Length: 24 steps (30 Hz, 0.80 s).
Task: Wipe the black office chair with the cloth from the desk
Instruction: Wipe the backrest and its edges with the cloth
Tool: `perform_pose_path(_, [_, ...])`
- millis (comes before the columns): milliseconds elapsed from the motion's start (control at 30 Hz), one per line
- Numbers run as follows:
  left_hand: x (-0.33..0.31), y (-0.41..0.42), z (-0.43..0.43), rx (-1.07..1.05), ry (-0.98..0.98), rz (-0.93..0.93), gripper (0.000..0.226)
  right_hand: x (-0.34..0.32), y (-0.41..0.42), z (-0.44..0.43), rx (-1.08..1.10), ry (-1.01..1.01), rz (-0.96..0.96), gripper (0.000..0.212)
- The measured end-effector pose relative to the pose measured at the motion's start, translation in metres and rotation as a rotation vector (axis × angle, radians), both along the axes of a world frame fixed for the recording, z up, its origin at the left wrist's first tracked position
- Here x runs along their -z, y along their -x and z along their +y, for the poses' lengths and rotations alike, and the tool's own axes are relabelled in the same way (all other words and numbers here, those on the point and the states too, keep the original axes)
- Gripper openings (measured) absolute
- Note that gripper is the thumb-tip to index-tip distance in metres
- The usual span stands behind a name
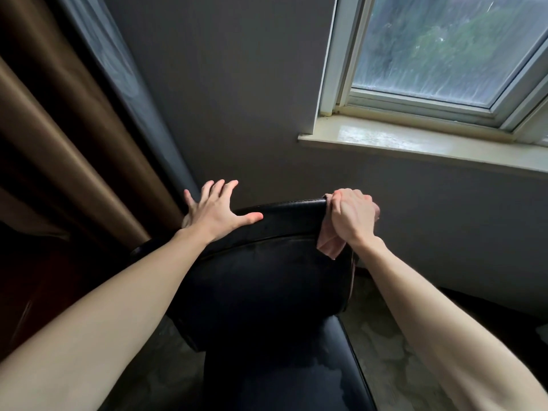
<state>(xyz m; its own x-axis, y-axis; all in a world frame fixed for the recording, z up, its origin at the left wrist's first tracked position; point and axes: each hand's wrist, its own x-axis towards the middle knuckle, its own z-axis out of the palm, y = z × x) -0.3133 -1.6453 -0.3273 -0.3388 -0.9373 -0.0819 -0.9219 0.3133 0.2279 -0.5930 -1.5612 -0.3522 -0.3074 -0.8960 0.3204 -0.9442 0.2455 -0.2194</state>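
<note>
Wiping the top edge of the black office chair (267, 280) is the step in hand, judging by where the cloth (329, 243) sits. The chair fills the lower centre of the frame, its backrest top running across the middle. The right hand (353, 221) is closed around the pinkish cloth at the right end of that top edge, just right of centre; the cloth is bunched in the fist, with a fold hanging below the palm against the backrest's upper corner. The left hand (215, 210) lies open and flat on the left end of the top edge, fingers spread, thumb pointing toward the centre, holding nothing.

To do this well, the left hand's grip on the backrest matters most: an office chair probably swivels or rolls, so a firm brace there should keep it from turning under the wiping pressure. The bunched cloth gives a small contact patch; spreading it flatter under the palm would likely cover more of the surface per stroke. Long overlapping passes from the right corner toward the braced hand, then down the backrest face, would suit the smooth, leather-like upholstery. The seat, at the bottom centre, shows a lighter sheen that may be moisture or glare; I cannot tell which.

A window (439, 54) fills the upper right, and a brown curtain (59, 129) hangs at the left.
</note>
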Motion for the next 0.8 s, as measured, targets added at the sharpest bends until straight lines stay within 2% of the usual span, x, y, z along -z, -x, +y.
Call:
perform_pose_path(133, [-0.002,0.001,0.000,-0.001,0.004,-0.008,0.109,-0.011,-0.055,-0.017,-0.137,0.019,0.135,0.028])
perform_pose_path(233, [-0.002,-0.001,0.000,-0.012,0.013,0.015,0.111,-0.008,-0.097,-0.024,-0.236,0.103,0.132,0.031])
perform_pose_path(367, [-0.002,-0.005,0.002,-0.026,0.020,0.054,0.115,0.000,-0.081,-0.022,-0.262,0.200,0.164,0.028])
perform_pose_path(433, [-0.001,-0.005,0.003,-0.022,0.015,0.056,0.116,0.001,-0.049,-0.015,-0.220,0.141,0.162,0.026])
perform_pose_path(567, [0.000,-0.001,0.002,-0.019,0.011,0.037,0.118,0.004,-0.001,0.003,-0.004,0.011,0.022,0.046])
perform_pose_path(667, [-0.002,0.004,0.002,-0.008,0.009,0.015,0.113,0.002,-0.012,-0.005,0.108,0.004,-0.053,0.036])
perform_pose_path(800, [-0.003,0.002,0.001,-0.012,-0.005,0.022,0.112,-0.006,-0.059,-0.015,-0.028,-0.002,0.081,0.033])
